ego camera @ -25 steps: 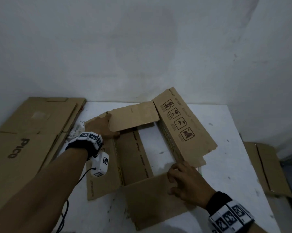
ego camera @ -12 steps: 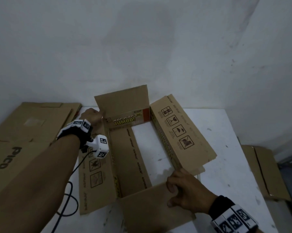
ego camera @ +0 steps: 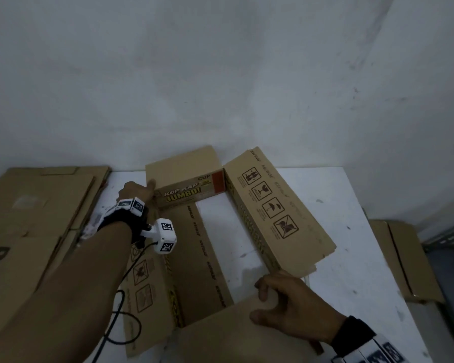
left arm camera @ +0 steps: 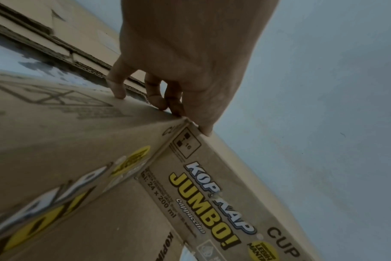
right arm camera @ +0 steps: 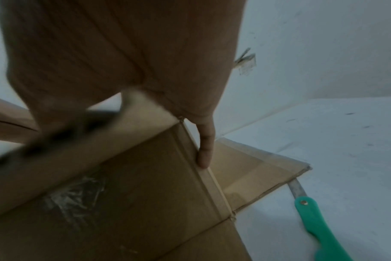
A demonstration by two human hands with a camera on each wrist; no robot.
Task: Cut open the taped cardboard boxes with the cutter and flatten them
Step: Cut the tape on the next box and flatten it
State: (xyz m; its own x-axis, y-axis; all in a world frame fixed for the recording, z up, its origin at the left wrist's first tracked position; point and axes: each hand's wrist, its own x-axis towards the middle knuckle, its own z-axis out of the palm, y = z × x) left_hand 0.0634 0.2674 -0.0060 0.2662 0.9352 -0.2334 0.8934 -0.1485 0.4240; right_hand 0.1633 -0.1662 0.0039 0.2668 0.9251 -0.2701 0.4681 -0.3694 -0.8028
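Observation:
An open cardboard box [ego camera: 267, 205] printed "KOP KAP JUMBO!" stands on the white table [ego camera: 346, 271], its bottom open to the tabletop. My left hand [ego camera: 135, 191] holds the far left corner; in the left wrist view its fingers [left arm camera: 159, 98] curl onto the box [left arm camera: 212, 194] edge there. My right hand [ego camera: 291, 302] grips the near wall's top edge at the near right corner, fingers curled over it. In the right wrist view a finger [right arm camera: 204, 150] lies along a fold of the box [right arm camera: 145, 176]. A green-handled cutter [right arm camera: 319, 227] lies on the table beside a flap.
Flattened cardboard sheets [ego camera: 37, 218] are stacked to the left of the table. Another folded box [ego camera: 404, 258] lies lower at the right, next to a metal shelf rail [ego camera: 451, 237]. A black cable [ego camera: 121, 318] hangs from my left wrist. A wall rises right behind the table.
The far flap has swung from folded inward to upright. My left hand moved away from me to the far left corner. My right hand stayed on the near edge.

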